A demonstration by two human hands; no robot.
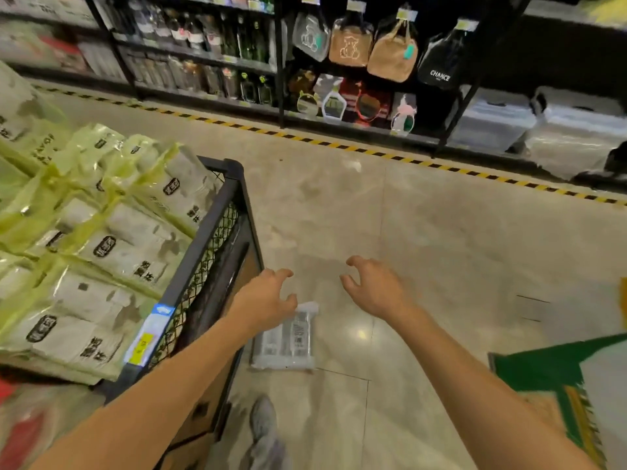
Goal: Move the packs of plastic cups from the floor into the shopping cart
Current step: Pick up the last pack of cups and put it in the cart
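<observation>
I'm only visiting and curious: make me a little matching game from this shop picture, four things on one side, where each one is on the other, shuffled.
1. clear pack of cups
2. yellow-green packs
3. black CHANCE bag
4. green mat

A. hanging on the rack
B. floor, far right
C. piled in the mesh cart
D. floor, below the left hand

Pairs: 1-D, 2-C, 3-A, 4-B.
</observation>
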